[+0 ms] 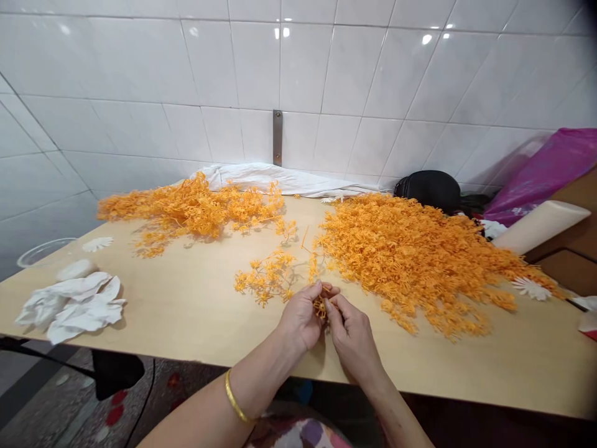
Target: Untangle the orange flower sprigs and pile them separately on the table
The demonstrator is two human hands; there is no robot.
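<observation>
My left hand (302, 317) and my right hand (352, 336) meet over the near edge of a pale wooden table (196, 311). Both pinch one small orange plastic flower sprig (321, 306) between their fingertips. A gold bangle (234, 398) circles my left wrist. Just beyond the hands lies a small cluster of orange sprigs (265, 277). A large heap of the same orange pieces (415, 255) spreads to the right, and a second heap (196, 208) lies at the back left.
Crumpled white material (74, 305) lies at the left edge beside a clear plastic rim (44, 250). White cloth (280, 178) runs along the tiled wall. A black object (426, 190), pink bag (550, 171), white roll (541, 227) and white flower pieces (529, 287) sit right.
</observation>
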